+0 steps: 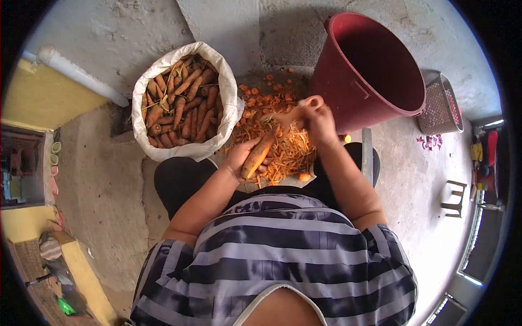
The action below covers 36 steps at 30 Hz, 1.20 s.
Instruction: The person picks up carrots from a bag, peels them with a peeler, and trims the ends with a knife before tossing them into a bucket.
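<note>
A partly peeled carrot point(261, 154) lies slanted in my left hand point(242, 157), whose fingers wrap round it from below. Bright orange flesh shows on its lower part, and darker skin remains elsewhere. My right hand point(319, 120) is raised just beyond the carrot's upper end, its fingers curled and blurred by motion. What the right hand grips is too smeared to make out. Below both hands spreads a heap of carrot peelings point(291, 155), with cut carrot slices point(253, 100) scattered behind it.
A white sack point(228, 81) full of unpeeled carrots point(187, 100) stands at the front left. At the front right are a large dark red bucket point(340, 70) and a perforated basket point(435, 108). A small stool-like object point(455, 198) sits farther right on the concrete floor point(103, 179).
</note>
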{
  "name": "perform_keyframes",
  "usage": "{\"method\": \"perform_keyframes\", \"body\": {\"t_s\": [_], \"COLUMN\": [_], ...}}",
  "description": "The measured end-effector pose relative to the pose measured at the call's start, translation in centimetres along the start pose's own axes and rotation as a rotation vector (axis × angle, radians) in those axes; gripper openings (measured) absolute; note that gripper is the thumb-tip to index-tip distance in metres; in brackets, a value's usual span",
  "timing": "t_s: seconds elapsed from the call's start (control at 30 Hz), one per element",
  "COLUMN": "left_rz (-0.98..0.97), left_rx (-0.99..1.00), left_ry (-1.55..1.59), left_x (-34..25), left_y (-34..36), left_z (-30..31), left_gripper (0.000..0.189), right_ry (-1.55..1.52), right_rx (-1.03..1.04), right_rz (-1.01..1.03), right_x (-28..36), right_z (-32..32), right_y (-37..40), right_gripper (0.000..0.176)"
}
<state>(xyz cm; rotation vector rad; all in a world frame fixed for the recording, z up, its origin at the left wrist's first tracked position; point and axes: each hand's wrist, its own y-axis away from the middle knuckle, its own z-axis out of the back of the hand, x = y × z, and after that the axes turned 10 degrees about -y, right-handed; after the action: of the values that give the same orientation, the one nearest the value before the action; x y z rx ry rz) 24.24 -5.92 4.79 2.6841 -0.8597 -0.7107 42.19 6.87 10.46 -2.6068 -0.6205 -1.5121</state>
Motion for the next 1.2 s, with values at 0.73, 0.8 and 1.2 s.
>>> {"method": "perform_keyframes", "body": {"t_s": [0.73, 0.8, 1.2], "left_rz": [-0.25, -0.263, 0.02], "left_rx": [0.106, 0.012, -0.005], "left_ry": [-0.302, -0.354, 0.071], "left_x": [1.1, 1.8, -0.3], "left_y": [-0.2, -1.0, 0.2], "left_z": [1.3, 2.5, -1.0], "left_gripper": [0.029, 0.03, 0.03], "right_ry": [-0.081, -0.098, 0.096], "right_rx": [0.284, 0.366, 0.001], "right_rz": [-0.198, -0.305, 0.058], "right_x": [-0.5, -1.1, 0.3], "right_z": [-4.3, -4.5, 0.6], "right_y": [3.5, 3.9, -1.2], "right_gripper": [0.006, 0.006, 0.013]}}
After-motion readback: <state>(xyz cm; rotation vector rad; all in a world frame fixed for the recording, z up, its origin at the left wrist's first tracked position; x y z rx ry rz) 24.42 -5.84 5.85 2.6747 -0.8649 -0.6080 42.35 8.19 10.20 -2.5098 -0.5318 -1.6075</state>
